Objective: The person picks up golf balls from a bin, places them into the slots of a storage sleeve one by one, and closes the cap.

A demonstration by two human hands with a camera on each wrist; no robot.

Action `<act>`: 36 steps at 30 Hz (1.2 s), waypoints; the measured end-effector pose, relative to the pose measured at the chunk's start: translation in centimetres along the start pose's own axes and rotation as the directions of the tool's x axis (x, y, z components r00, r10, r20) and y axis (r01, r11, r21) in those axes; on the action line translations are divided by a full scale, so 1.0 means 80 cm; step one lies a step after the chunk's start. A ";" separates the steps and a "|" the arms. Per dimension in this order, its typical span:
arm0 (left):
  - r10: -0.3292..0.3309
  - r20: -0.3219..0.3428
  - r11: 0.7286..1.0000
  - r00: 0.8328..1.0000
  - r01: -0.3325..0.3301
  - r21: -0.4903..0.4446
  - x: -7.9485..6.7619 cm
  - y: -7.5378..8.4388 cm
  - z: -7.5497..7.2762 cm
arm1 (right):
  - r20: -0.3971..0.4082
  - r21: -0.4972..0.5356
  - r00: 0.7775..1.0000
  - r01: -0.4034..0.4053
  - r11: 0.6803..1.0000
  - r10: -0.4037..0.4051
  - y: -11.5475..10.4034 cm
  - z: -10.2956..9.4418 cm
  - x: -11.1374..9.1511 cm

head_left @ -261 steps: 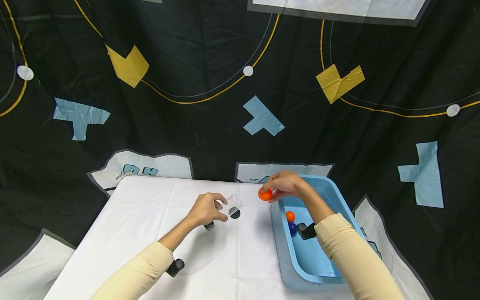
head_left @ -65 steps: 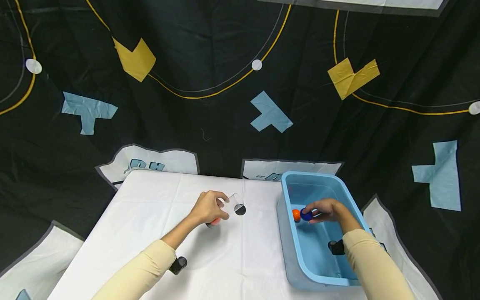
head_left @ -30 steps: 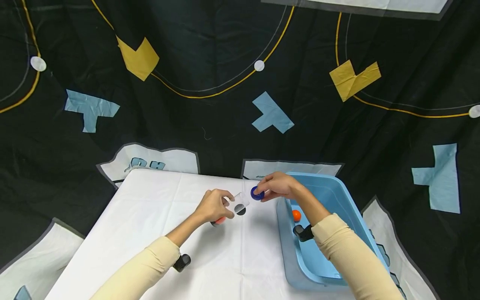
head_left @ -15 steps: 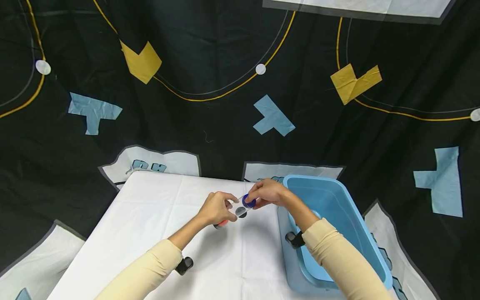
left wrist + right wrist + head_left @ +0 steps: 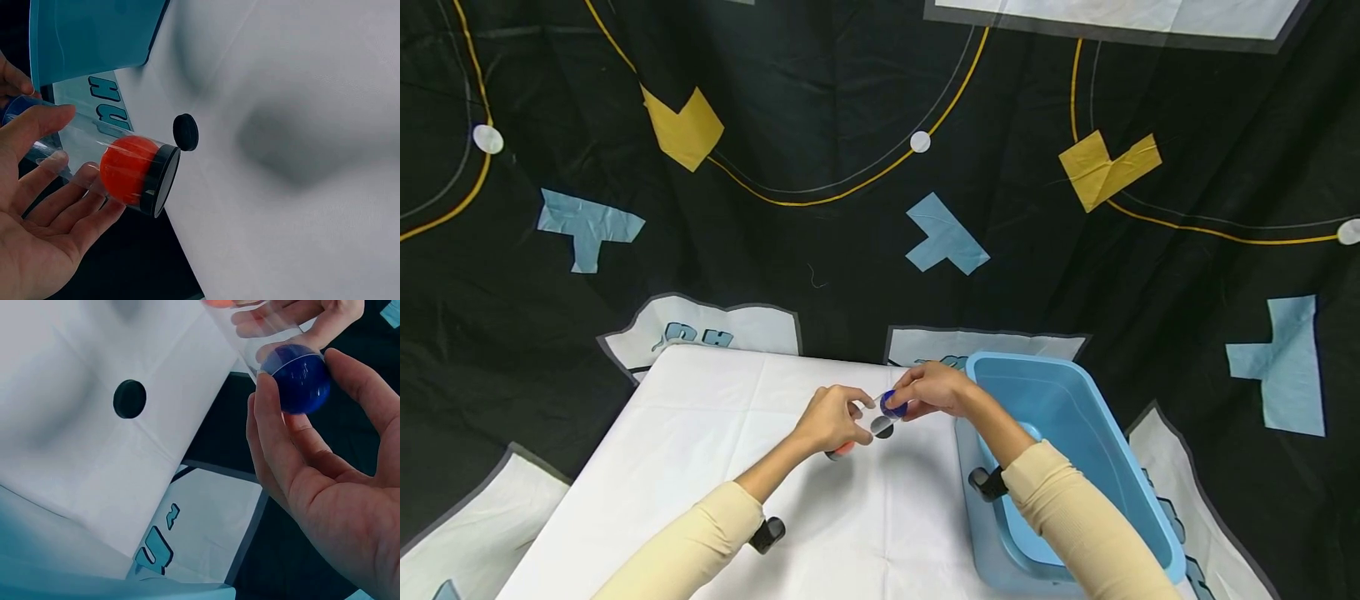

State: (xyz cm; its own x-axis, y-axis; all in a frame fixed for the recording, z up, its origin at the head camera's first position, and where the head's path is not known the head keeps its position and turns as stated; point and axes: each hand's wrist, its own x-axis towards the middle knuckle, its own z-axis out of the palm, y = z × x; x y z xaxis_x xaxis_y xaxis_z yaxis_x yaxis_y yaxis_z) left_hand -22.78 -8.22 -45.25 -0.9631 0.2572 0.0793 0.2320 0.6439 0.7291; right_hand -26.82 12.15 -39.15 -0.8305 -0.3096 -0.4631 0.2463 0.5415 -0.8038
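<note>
My left hand [image 5: 831, 423] grips a clear tube [image 5: 84, 139], held tilted above the table. A black cap [image 5: 164, 181] closes its lower end, and an orange ball [image 5: 128, 169] sits inside against that cap. My right hand [image 5: 936, 389] pinches a blue ball [image 5: 303, 384] between thumb and fingers at the tube's upper, open end. In the right wrist view the rim crosses the ball, part of it within the mouth. A loose black lid [image 5: 130, 399] lies flat on the white table below the tube.
A light blue bin [image 5: 973, 517] stands on the table's right side, under my right forearm, which covers part of its inside. The white cloth-covered table [image 5: 662, 467] extends to the left. Behind it hangs a black cloth backdrop [image 5: 820, 250].
The tube held no ball at first; the orange ball my right hand carried is now inside. Since then that hand has lifted the blue ball from the bin and moved it left to the tube's mouth.
</note>
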 end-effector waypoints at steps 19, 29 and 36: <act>-0.031 0.012 0.999 0.999 0.031 -0.034 -0.005 -0.010 0.000 | -0.095 -0.040 0.995 -0.009 0.999 0.006 0.032 -0.093 -0.029; -0.050 0.004 0.998 0.999 0.050 -0.033 -0.005 -0.012 -0.001 | -0.205 0.003 0.978 -0.032 0.999 0.031 0.089 -0.141 -0.045; -0.049 0.009 0.998 0.999 0.050 -0.030 -0.008 -0.013 0.000 | -0.252 0.077 0.954 -0.150 0.986 0.165 0.137 -0.147 -0.040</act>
State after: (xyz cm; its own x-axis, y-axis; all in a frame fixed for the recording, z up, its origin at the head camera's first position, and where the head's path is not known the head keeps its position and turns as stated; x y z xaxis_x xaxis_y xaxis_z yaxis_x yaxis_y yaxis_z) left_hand -22.44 -9.07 -46.06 -0.9722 0.2313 0.0374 0.1798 0.6344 0.7518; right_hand -27.34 28.26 -42.11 -0.8772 -0.0094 -0.4800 0.4058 0.5199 -0.7517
